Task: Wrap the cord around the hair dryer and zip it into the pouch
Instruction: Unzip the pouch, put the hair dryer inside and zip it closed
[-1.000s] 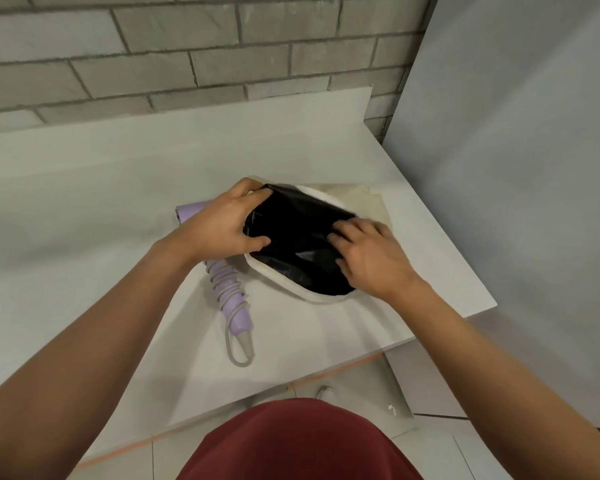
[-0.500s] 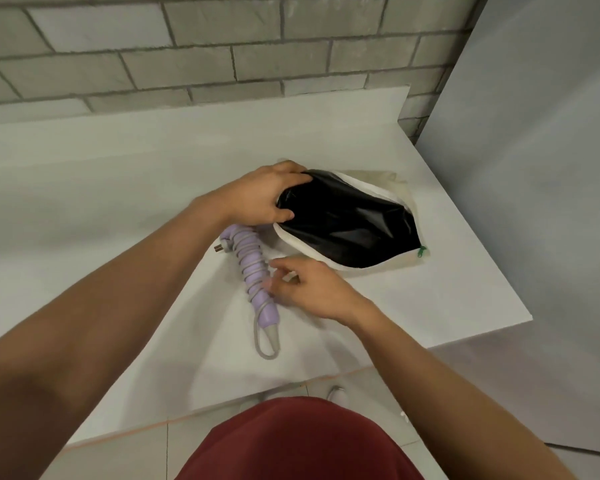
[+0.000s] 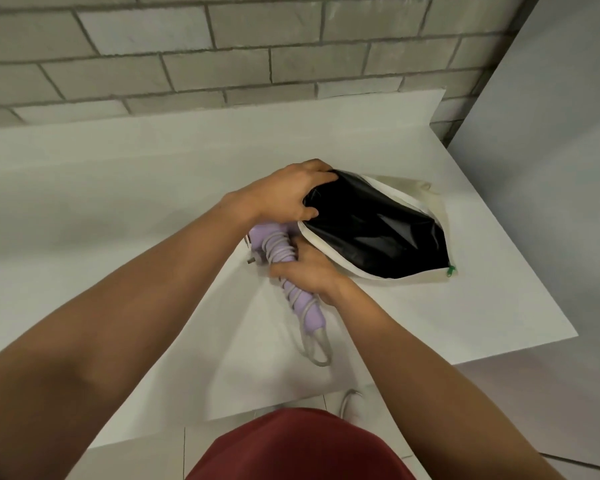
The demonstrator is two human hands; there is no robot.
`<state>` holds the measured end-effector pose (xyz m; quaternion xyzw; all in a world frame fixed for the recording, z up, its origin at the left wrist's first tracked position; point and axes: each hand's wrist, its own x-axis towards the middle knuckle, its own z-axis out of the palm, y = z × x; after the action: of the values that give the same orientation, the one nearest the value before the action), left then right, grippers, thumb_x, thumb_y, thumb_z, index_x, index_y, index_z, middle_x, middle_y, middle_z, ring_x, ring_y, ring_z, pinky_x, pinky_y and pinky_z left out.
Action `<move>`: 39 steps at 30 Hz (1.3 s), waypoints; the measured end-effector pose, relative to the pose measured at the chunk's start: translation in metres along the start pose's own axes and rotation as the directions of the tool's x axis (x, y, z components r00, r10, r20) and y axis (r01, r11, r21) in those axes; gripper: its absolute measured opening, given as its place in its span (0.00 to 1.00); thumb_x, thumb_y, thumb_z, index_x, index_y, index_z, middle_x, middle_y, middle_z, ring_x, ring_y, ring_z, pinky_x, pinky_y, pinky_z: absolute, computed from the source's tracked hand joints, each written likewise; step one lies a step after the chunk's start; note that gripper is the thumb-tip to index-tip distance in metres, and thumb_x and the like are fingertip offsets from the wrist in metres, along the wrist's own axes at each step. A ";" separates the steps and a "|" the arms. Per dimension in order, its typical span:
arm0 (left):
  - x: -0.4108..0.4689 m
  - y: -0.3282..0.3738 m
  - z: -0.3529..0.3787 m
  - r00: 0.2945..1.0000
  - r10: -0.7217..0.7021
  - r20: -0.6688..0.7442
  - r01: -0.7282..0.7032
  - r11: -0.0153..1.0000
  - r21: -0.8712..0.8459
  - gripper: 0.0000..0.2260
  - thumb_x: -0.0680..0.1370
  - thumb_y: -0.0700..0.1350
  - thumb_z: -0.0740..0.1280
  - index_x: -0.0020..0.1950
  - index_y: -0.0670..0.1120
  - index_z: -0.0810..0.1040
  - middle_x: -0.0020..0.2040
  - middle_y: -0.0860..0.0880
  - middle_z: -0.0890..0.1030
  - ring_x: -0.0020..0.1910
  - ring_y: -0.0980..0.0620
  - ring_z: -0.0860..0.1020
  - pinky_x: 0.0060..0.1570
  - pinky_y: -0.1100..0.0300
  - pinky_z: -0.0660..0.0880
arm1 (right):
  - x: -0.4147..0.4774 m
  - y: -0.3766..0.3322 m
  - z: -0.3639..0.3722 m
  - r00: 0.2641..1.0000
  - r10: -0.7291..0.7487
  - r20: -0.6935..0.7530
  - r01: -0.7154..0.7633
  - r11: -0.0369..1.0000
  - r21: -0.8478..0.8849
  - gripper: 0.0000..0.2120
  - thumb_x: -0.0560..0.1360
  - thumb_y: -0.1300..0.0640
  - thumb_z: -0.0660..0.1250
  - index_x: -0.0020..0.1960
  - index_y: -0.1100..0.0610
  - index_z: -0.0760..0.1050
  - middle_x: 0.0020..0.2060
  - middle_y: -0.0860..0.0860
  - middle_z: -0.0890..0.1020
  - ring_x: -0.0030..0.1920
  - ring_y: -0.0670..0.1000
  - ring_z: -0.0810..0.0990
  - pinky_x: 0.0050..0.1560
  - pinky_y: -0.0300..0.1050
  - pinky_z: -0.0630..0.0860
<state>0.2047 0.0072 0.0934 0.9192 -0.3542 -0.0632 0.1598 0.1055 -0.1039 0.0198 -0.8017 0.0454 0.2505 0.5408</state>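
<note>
Lilac plastic hair dryer (image 3: 305, 302), just one, cord-wrapped, lies at 8 o'clock of the one black-lined cream pouch (image 3: 371, 230); your right hand (image 3: 305, 271) grips it, your left hand (image 3: 284, 195) grips the pouch's mouth.

Head view, looking steeply down, close over white counter (image 3: 118, 188).

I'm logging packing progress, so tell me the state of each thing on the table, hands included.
pouch: unzipped, mouth held wide, black lining showing.
hair dryer: outside the pouch, beside its mouth.
cord: wound round the hair dryer, one loop loose at the handle end.
left hand: grips the pouch's rim.
right hand: grips the hair dryer.
</note>
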 end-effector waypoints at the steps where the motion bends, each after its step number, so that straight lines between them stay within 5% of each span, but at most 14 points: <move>1: 0.000 -0.001 -0.001 1.000 0.001 0.003 -0.001 1.000 0.003 0.33 0.76 0.42 0.73 0.79 0.44 0.67 0.78 0.43 0.66 0.74 0.44 0.69 0.69 0.63 0.61 | -0.005 0.002 -0.002 1.000 -0.005 0.015 0.005 1.000 0.007 0.26 0.72 0.56 0.77 0.66 0.49 0.72 0.50 0.45 0.83 0.41 0.41 0.84 0.38 0.35 0.81; 6: 0.006 -0.010 -0.008 1.000 0.017 0.014 -0.017 1.000 0.021 0.33 0.76 0.40 0.74 0.79 0.42 0.67 0.78 0.41 0.66 0.74 0.41 0.69 0.70 0.59 0.64 | -0.043 0.009 -0.011 0.999 0.024 0.048 -0.024 1.000 0.003 0.28 0.72 0.53 0.78 0.68 0.48 0.70 0.59 0.44 0.79 0.55 0.42 0.80 0.53 0.39 0.78; 13: 0.006 -0.024 -0.001 0.998 -0.036 -0.044 0.036 0.999 0.001 0.34 0.74 0.38 0.74 0.79 0.42 0.66 0.79 0.42 0.65 0.75 0.41 0.67 0.71 0.61 0.61 | -0.121 0.019 -0.060 0.997 0.037 0.063 -0.033 0.997 -0.070 0.31 0.67 0.45 0.81 0.67 0.40 0.74 0.56 0.43 0.81 0.56 0.43 0.80 0.60 0.44 0.78; 20: -0.013 -0.011 0.025 0.988 0.038 -0.152 -0.032 0.999 0.041 0.38 0.72 0.39 0.76 0.79 0.41 0.65 0.78 0.42 0.65 0.70 0.37 0.69 0.68 0.43 0.73 | -0.145 0.013 -0.101 0.998 0.063 -0.008 -0.059 0.965 0.256 0.17 0.71 0.54 0.78 0.58 0.53 0.79 0.43 0.52 0.84 0.41 0.49 0.82 0.40 0.48 0.79; 27: -0.044 0.020 0.047 0.939 0.037 -0.342 -0.045 0.999 -0.017 0.35 0.72 0.35 0.73 0.78 0.44 0.64 0.78 0.49 0.63 0.66 0.44 0.67 0.53 0.48 0.79 | -0.115 0.012 -0.100 0.968 0.234 -0.086 -0.178 0.891 0.418 0.12 0.76 0.53 0.75 0.52 0.61 0.81 0.40 0.56 0.83 0.32 0.52 0.78 0.31 0.43 0.76; 31: -0.065 0.031 0.060 0.937 -0.003 -0.348 0.007 1.000 0.010 0.35 0.72 0.32 0.73 0.77 0.44 0.66 0.78 0.49 0.64 0.64 0.45 0.66 0.43 0.52 0.80 | -0.088 0.022 -0.107 0.924 0.305 -0.231 -0.119 0.803 0.584 0.17 0.69 0.49 0.79 0.48 0.61 0.83 0.38 0.57 0.81 0.32 0.52 0.78 0.34 0.44 0.76; 35: -0.085 0.038 0.081 0.958 -0.030 -0.287 0.040 0.999 0.028 0.38 0.71 0.32 0.74 0.79 0.46 0.64 0.78 0.50 0.64 0.65 0.46 0.66 0.33 0.51 0.82 | -0.066 0.028 -0.114 0.839 0.332 -0.432 0.069 0.721 0.689 0.11 0.73 0.55 0.77 0.51 0.61 0.81 0.35 0.51 0.82 0.30 0.48 0.79 0.32 0.41 0.75; 37: -0.092 0.045 0.090 0.961 -0.047 -0.273 0.051 0.999 0.010 0.39 0.71 0.32 0.73 0.79 0.47 0.63 0.78 0.51 0.63 0.65 0.46 0.66 0.32 0.54 0.82 | -0.054 0.032 -0.114 0.765 0.356 -0.537 0.127 0.734 0.667 0.20 0.72 0.54 0.77 0.60 0.61 0.79 0.45 0.51 0.85 0.39 0.49 0.84 0.37 0.42 0.80; 39: -0.097 0.056 0.098 0.958 -0.062 -0.280 0.061 0.998 -0.014 0.38 0.71 0.32 0.74 0.78 0.46 0.64 0.78 0.50 0.63 0.66 0.46 0.65 0.31 0.54 0.81 | -0.039 0.036 -0.111 0.684 0.369 -0.629 0.137 0.782 0.608 0.23 0.74 0.56 0.73 0.67 0.60 0.75 0.57 0.53 0.84 0.52 0.52 0.84 0.53 0.46 0.82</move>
<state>0.0750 0.0090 0.0208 0.9291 -0.2990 0.0618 0.2085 0.0980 -0.2256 0.0391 -0.6090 0.3858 -0.0766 0.6887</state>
